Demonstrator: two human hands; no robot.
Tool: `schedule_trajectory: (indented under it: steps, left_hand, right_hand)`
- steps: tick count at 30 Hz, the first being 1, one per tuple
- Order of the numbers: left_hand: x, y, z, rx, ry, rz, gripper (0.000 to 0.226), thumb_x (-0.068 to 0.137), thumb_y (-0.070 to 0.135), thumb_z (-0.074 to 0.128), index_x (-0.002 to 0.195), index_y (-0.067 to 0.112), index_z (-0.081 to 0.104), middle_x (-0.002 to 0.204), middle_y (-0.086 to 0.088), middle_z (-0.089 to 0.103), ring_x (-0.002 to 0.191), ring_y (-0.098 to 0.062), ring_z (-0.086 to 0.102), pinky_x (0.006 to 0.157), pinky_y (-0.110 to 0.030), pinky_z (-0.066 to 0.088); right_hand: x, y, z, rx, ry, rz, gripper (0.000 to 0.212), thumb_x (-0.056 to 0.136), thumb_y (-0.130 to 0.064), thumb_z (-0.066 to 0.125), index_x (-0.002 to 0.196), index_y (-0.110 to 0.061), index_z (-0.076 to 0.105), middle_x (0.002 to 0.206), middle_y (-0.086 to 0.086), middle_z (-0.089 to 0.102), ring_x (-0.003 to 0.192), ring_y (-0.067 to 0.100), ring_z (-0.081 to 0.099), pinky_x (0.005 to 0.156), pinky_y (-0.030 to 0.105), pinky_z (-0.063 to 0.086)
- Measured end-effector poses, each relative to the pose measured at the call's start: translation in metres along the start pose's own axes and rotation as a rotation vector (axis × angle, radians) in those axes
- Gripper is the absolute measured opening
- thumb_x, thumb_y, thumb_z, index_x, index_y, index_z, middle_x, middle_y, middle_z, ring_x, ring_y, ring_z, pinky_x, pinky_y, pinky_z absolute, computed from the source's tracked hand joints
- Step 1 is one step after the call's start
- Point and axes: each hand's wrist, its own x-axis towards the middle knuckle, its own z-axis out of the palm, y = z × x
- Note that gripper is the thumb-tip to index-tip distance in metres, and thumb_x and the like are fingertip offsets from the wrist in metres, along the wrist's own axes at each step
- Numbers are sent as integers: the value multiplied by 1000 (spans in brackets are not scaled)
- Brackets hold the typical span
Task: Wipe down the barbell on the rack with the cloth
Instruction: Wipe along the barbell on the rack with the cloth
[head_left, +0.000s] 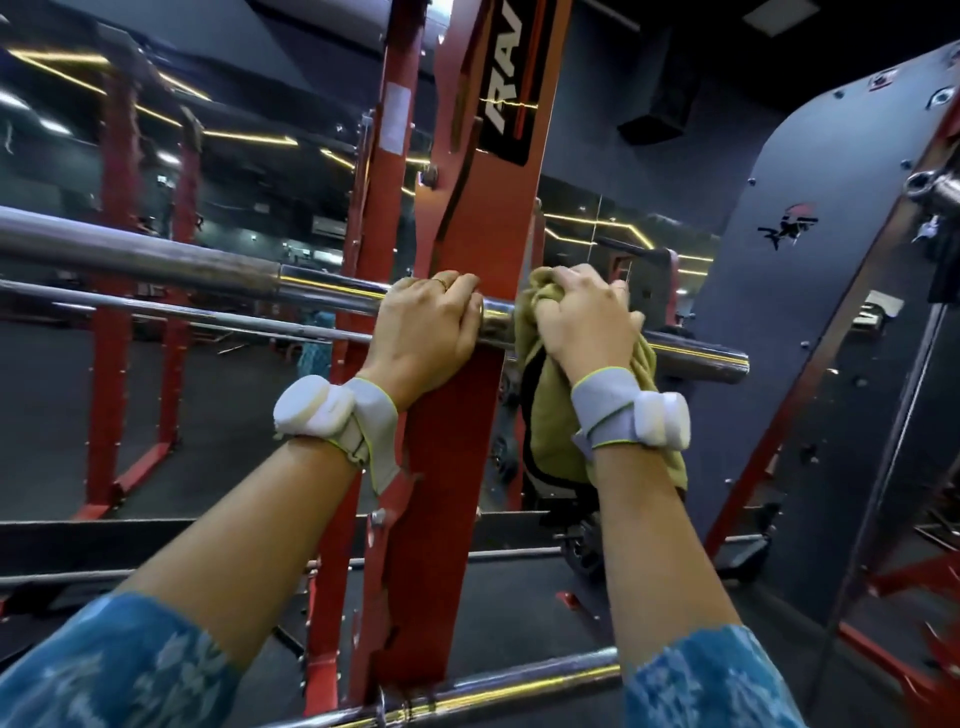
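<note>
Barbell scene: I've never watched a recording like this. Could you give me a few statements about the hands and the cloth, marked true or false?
1. The right hand grips the cloth against the barbell. True.
2. The left hand holds a second cloth. False: it grips the bare bar.
3. The cloth is blue. False: it is yellow-green.
4. The rack upright behind the hands is red. True.
</note>
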Motion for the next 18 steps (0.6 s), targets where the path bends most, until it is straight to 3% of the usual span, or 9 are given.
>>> schedule_trajectory:
  steps: [3, 6, 11, 14, 18]
  left_hand:
    - [1, 2, 0, -7, 11, -19, 38, 89, 26, 38, 99, 6, 69, 92, -12, 71, 72, -30, 67, 72, -35, 49]
    - [1, 3, 3, 3, 24, -48, 37, 88, 26, 39, 97, 7, 69, 89, -10, 71, 69, -31, 66, 69, -34, 48]
    - [3, 5, 3, -15, 44, -91, 36, 87, 26, 39, 95, 8, 69, 86, -10, 70, 70, -31, 64, 70, -35, 47]
    - [2, 4, 4, -13, 65, -68, 35, 88, 25, 40, 95, 7, 69, 87, -9, 70, 71, -30, 65, 71, -35, 46]
    - [3, 3, 3, -11, 61, -54, 36, 87, 25, 39, 95, 7, 70, 87, -8, 71, 72, -28, 66, 70, -33, 47]
  right_hand:
    - [-10, 5, 4, -5, 41, 48, 38, 88, -22, 43, 125, -25, 54, 129, -2, 49, 122, 35, 36, 97, 47, 30]
    - [-30, -7, 18, -72, 101, -44, 46, 84, -24, 48, 130, -22, 48, 136, 2, 42, 122, 37, 35, 93, 49, 33]
    - [-58, -10, 51, 20, 246, -211, 63, 67, -22, 58, 128, -19, 44, 135, 11, 40, 104, 45, 47, 80, 55, 41]
    - [-58, 8, 60, 59, 263, -166, 69, 67, -21, 64, 128, -24, 31, 137, 4, 24, 105, 42, 45, 82, 54, 41]
    - [-59, 11, 70, 159, 317, 0, 71, 68, -17, 70, 126, -23, 29, 138, 11, 31, 107, 41, 41, 81, 58, 44]
